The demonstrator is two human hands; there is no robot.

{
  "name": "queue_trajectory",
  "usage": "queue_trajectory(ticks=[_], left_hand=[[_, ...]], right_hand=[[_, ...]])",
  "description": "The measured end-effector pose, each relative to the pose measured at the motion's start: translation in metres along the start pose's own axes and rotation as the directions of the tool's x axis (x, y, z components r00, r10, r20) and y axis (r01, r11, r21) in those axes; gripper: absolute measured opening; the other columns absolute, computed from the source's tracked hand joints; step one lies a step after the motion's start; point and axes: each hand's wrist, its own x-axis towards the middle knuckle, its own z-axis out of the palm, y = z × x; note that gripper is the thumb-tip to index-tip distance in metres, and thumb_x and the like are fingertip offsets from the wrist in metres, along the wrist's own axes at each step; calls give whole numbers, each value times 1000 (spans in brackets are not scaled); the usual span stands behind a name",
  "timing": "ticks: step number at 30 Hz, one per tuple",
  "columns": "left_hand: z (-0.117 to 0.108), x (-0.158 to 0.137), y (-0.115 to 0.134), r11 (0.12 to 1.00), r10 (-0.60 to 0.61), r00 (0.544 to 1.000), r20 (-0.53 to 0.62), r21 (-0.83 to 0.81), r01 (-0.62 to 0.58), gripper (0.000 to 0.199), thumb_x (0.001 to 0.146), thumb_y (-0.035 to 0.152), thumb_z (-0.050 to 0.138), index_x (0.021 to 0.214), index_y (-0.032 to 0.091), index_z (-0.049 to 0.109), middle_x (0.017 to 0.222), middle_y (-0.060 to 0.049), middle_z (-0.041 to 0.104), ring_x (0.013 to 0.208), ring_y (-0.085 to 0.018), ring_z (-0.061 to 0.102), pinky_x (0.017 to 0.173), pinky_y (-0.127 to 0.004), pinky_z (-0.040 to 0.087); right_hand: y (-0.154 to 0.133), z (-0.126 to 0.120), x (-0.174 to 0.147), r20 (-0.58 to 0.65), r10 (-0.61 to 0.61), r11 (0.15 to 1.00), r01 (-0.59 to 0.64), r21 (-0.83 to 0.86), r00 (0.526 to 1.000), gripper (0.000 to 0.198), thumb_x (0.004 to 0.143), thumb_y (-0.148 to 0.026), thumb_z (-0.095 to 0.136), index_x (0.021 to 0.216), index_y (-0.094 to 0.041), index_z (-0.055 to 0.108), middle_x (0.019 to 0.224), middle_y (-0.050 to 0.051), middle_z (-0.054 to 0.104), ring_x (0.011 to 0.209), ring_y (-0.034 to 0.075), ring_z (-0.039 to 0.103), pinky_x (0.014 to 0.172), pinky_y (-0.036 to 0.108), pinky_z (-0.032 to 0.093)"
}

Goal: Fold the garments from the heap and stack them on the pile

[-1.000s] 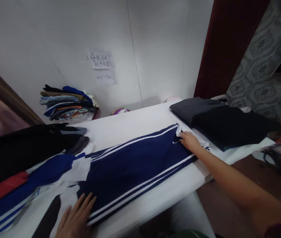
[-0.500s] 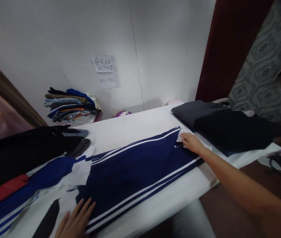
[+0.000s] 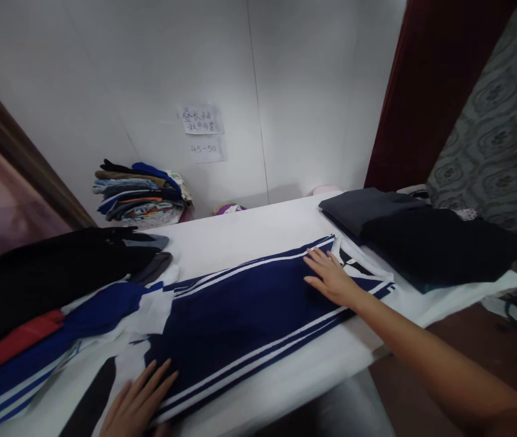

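A navy blue garment with white stripes (image 3: 235, 315) lies folded lengthwise across the white table. My right hand (image 3: 331, 279) rests flat on its far right part, fingers spread, beside the white and black neck opening (image 3: 353, 262). At the near left end, my left hand (image 3: 140, 400) lies with its fingers stretched out over the garment's dark edge. White and black cloth parts (image 3: 98, 388) extend from that end, partly under the left hand. Neither hand grips anything.
To the left are piled a black garment (image 3: 48, 279), a red one (image 3: 16, 343) and blue striped clothing (image 3: 7, 388). A stack of folded clothes (image 3: 142, 194) stands by the wall. Dark grey and black clothes (image 3: 426, 243) lie on the right. The white table (image 3: 258, 227) ends near my body.
My right hand has let go of the white cloth at the neck opening, moved slightly left and spread flat on the navy fabric. My left hand has stayed nearly still.
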Motion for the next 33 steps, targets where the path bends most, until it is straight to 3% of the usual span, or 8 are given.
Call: queue_trajectory(ticks=[4, 8, 11, 14, 18, 24, 30, 33], left_hand=[[-9, 0, 13, 995, -97, 994, 50, -14, 98, 68, 63, 43, 49, 123, 64, 26, 130, 22, 43, 126, -27, 45, 105, -51, 36], [-16, -3, 20, 987, -135, 987, 92, -77, 142, 63, 67, 45, 52, 124, 65, 32, 132, 21, 45, 130, -26, 41, 108, -50, 33], [-25, 1, 27, 980, -154, 987, 52, -119, 159, 52, 76, 50, 49, 126, 60, 42, 135, 16, 48, 131, -24, 40, 108, -51, 33], [-35, 12, 39, 976, -203, 979, 33, -72, 205, 42, 82, 49, 44, 119, 40, 61, 131, 4, 56, 129, -26, 44, 106, -53, 34], [-47, 28, 56, 974, -223, 974, -27, -38, 222, 38, 86, 42, 45, 109, 22, 67, 122, -9, 63, 121, -27, 52, 101, -49, 40], [-60, 49, 57, 940, -335, 929, -159, 11, 341, 33, 87, 34, 48, 110, 18, 64, 125, -11, 60, 120, -25, 51, 103, -42, 39], [-69, 72, 34, 838, -534, 841, -89, 81, 540, 47, 85, 39, 51, 124, 13, 54, 135, -16, 51, 123, -29, 48, 100, -40, 40], [-72, 87, 23, 810, -583, 812, -22, 61, 584, 47, 87, 41, 47, 126, 15, 52, 131, -14, 55, 118, -28, 52, 96, -36, 42]], right_hand=[[-29, 21, -7, 228, -89, 993, 70, 93, 969, 63, 92, -60, 30, 145, -25, 32, 152, 7, 25, 142, 24, 16, 113, 49, 13], [-28, 31, -11, 312, -58, 994, 27, 103, 948, 66, 91, -62, 27, 144, -23, 35, 152, 7, 25, 141, 24, 17, 114, 49, 13], [-40, 22, -8, 272, -42, 994, 13, 108, 961, 65, 92, -61, 27, 142, -22, 38, 152, 8, 26, 142, 25, 16, 113, 51, 13], [-67, 18, -5, 181, -130, 986, 107, 131, 975, 60, 93, -58, 29, 143, -25, 35, 152, 6, 24, 142, 24, 13, 114, 51, 12], [-95, 38, -7, 224, -282, 957, 257, 132, 933, 57, 93, -56, 33, 140, -25, 42, 151, 9, 29, 141, 25, 18, 112, 51, 15], [-93, 59, -15, 210, -319, 947, 306, 94, 924, 52, 93, -54, 34, 133, -25, 51, 148, 10, 35, 139, 27, 23, 111, 53, 18], [-108, 48, 0, 67, -314, 947, 308, 90, 947, 53, 94, -52, 33, 137, -24, 45, 152, 9, 26, 141, 27, 16, 111, 55, 18], [-118, 60, 4, 113, -340, 940, 333, 78, 934, 55, 93, -54, 33, 139, -25, 42, 152, 8, 27, 141, 27, 17, 110, 55, 19]])
